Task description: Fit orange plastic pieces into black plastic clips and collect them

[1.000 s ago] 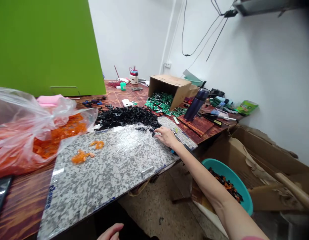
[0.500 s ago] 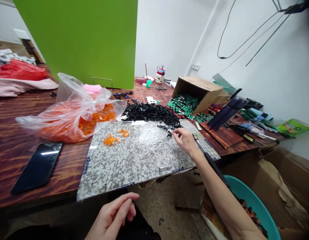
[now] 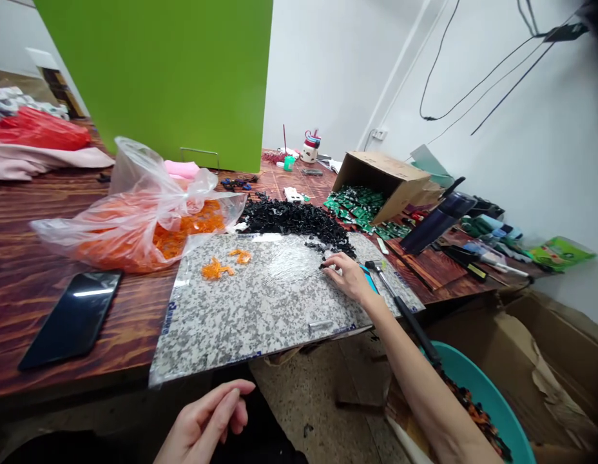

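Note:
My right hand (image 3: 347,276) pinches a small black plastic part (image 3: 323,265) between thumb and fingertips, just over the speckled grey board (image 3: 216,328). Behind that hand curves a heap of similar black parts (image 3: 294,218). My left hand (image 3: 209,415) is held low, in front of the board's near edge, its fingers curled and the thumb pressed on the index finger; whatever may be inside is hidden. Clear film or thin strands (image 3: 292,263) lie mid-board. Two little clusters of orange parts (image 3: 216,269) rest to the left, and a short metal rod (image 3: 320,324) near the front.
Left stand a clear bag of orange parts (image 3: 135,225) and a phone (image 3: 71,319). A hammer (image 3: 394,293) and a blue object (image 3: 369,278) lie beside my right arm. Farther back are a carton (image 3: 388,171) spilling green circuit boards and a dark bottle (image 3: 439,219). A teal basin (image 3: 492,386) sits low right.
My right hand has shifted slightly left and away from the black heap's edge, and a black part now shows at its fingertips. My left hand has shifted slightly left and down in view.

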A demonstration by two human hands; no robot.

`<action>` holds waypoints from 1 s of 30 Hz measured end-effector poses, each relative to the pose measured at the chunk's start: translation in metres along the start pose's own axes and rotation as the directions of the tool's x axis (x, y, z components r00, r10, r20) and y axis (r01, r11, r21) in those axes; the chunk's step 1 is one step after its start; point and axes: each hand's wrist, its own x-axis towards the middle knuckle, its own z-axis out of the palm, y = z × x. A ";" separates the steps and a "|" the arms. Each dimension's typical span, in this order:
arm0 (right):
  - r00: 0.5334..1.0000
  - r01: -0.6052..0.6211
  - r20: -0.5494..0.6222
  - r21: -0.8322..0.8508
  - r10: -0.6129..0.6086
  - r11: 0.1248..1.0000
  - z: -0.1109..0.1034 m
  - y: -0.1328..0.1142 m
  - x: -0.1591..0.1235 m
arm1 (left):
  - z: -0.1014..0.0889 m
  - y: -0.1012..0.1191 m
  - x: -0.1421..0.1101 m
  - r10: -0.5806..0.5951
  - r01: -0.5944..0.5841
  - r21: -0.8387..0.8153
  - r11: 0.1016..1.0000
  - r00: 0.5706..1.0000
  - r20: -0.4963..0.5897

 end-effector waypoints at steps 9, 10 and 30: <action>0.973 0.219 -0.122 0.236 -0.194 0.947 0.013 -0.143 -0.047 | 0.032 0.037 0.038 0.073 -0.071 -0.234 0.970 0.997 -0.001; 0.968 0.245 -0.125 0.270 -0.218 0.931 0.019 -0.157 -0.053 | 0.035 0.038 0.042 0.082 -0.082 -0.270 0.959 0.997 -0.013; 0.974 0.093 0.213 -0.047 -0.081 0.995 0.037 -0.072 0.003 | 0.012 0.025 0.022 -0.086 0.003 -0.593 0.805 0.990 -0.112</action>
